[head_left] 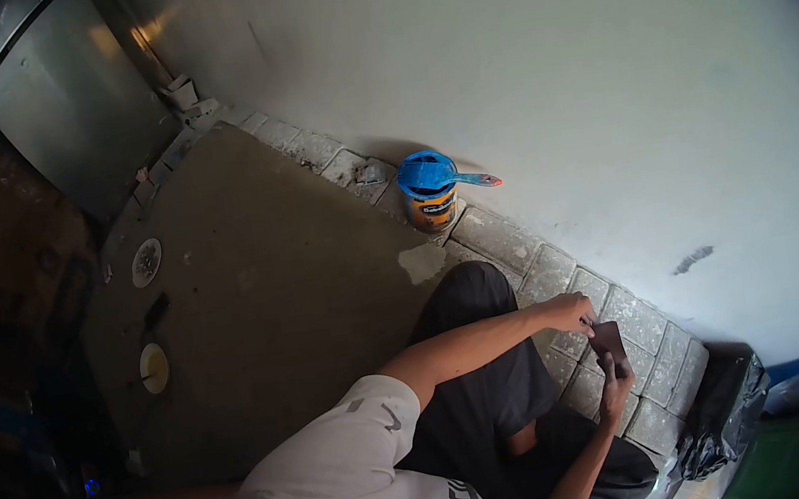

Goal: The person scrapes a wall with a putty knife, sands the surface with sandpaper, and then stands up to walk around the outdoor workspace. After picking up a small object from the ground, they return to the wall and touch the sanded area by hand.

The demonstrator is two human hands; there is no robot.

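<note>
My right hand (617, 378) is closed on a dark brown flat rectangular piece (609, 337), holding it from its lower edge. What kind of thing the piece is, I cannot make out. At its upper left corner, the fingers of my left hand (567, 313) are pinched together against it. Both hands are in front of my folded legs in dark trousers (484, 390), over the grey block paving (574, 348). Up and to the left of them, a blue-coated paintbrush (440, 175) lies across the top of a blue-rimmed can (433, 210) with an orange label.
A pale wall (601, 92) with a dark smudge runs along the paving. On the brown floor (259, 258) are a speckled plate (147, 263) and a dish with yellowish contents (155, 368). A black plastic bag (720, 419) lies at lower right. A metal cabinet (77, 100) stands at upper left.
</note>
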